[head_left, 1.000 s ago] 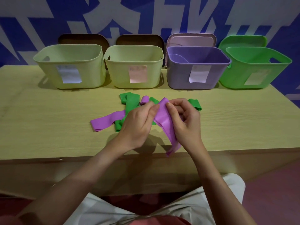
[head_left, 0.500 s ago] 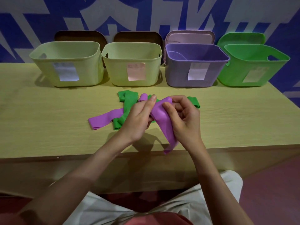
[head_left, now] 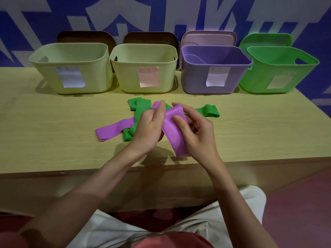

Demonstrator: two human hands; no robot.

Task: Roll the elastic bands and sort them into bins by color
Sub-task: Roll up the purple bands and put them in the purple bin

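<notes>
From the head view, four bins are standing in a row along the far side of the worktop (head_left: 53, 122): two pale yellow-green bins (head_left: 71, 68) (head_left: 145, 68), one purple bin (head_left: 215, 68) and one green bin (head_left: 275, 70). Each is wearing one paper label (head_left: 217, 76) on its front wall; the writing on all four is too faint to read. Four lids are leaning behind them against the blue and white wall, two brown (head_left: 86, 37), one pink (head_left: 208, 37) and one green (head_left: 265, 41).

Both forearms are reaching forward from the bottom of the frame and meeting over the middle of the worktop. The left hand (head_left: 152, 127) is turning thumb up, its fingers curling closed around one side of a purple band (head_left: 174, 133), with the thumb tip pointing toward the bins. The right hand (head_left: 197, 131) is clamping the same band, thumb pressing on its front face and fingers wrapping behind. The band is arching over between the two hands and its loose end is hanging down near the worktop's front edge.

A second purple band (head_left: 112, 130) is lying flat on the worktop to the left of the hands. Green bands are lying tangled beneath and behind the hands: one end (head_left: 138, 106) is showing at the back left, another (head_left: 208, 110) at the right, a third (head_left: 128, 135) near the left wrist. How many green bands there are I cannot tell.
</notes>
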